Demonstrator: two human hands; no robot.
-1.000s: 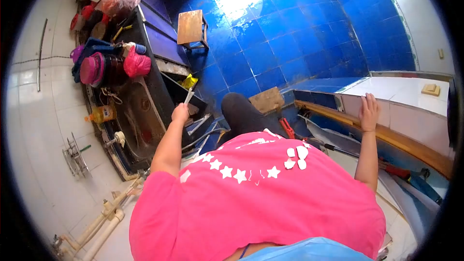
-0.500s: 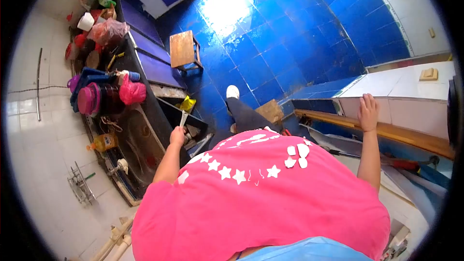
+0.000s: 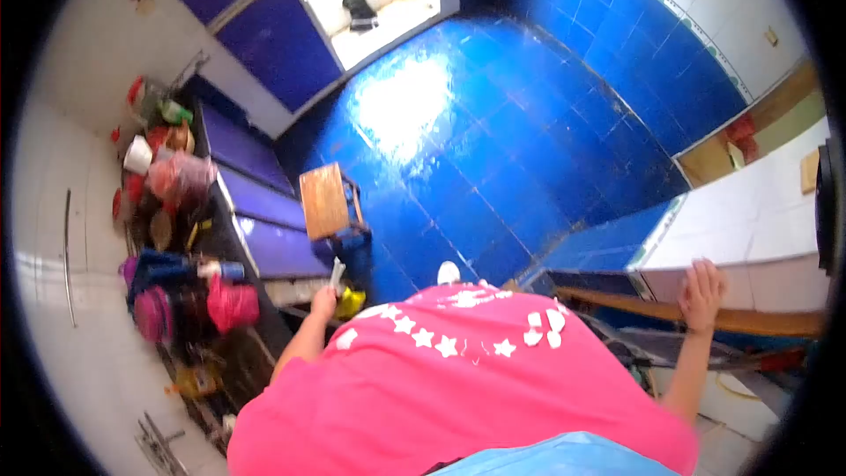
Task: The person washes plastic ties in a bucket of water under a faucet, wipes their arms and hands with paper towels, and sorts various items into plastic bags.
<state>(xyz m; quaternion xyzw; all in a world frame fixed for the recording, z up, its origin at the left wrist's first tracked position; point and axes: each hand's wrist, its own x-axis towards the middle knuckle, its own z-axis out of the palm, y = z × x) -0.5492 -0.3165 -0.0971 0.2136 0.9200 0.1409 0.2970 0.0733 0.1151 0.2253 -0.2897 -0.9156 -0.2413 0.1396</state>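
My left hand (image 3: 324,303) is closed around a slim, pale, flat-looking object (image 3: 337,273) that points up and away from me; its exact kind is too small to make out. Just beyond that hand lies something bright yellow (image 3: 351,301) by the open end of the counter. My right hand (image 3: 702,293) is held out at the right with its fingers extended and nothing in them. It is close to the white tiled ledge (image 3: 731,238); whether it touches the ledge I cannot tell.
A wooden stool (image 3: 324,203) stands on the blue tiled floor (image 3: 493,141). Along the left runs a counter with purple doors (image 3: 278,242), crowded with bags, a pink bag (image 3: 233,302) and jars. A wooden board (image 3: 758,319) edges the right side. My white shoe (image 3: 448,272) shows ahead.
My view has tilted up and forward, showing more of the doorway and far floor. The pale object is still in my left hand. My right hand remains spread beside the ledge.
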